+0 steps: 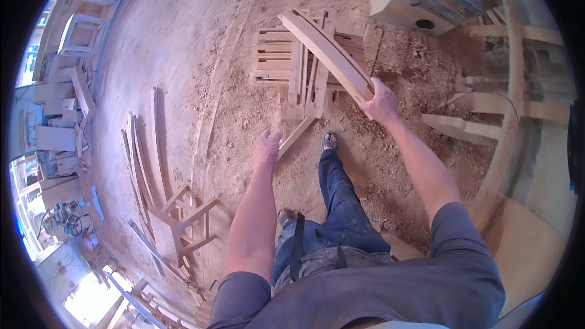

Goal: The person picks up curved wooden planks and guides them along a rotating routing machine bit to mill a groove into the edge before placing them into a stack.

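Note:
My right hand point(382, 103) is closed around the near end of a long, pale wooden board point(329, 52). The board slants up and to the left, its far end over a stack of slotted wooden pieces point(271, 55). A dark line runs along its length. My left hand point(268, 144) hangs in front of me with nothing visible in it, its fingers loosely bent and apart. Beside it, a narrow wooden strip point(297, 137) slants from the stack toward me; I see no grip on it.
Sawdust and shavings cover the floor point(225, 73). A machine point(420, 0) stands at the far right, with timber framing point(512, 85) along the right side. Long strips point(158, 146) and a wooden frame point(189, 219) lie at the left. My sandalled foot point(329, 140) is near the stack.

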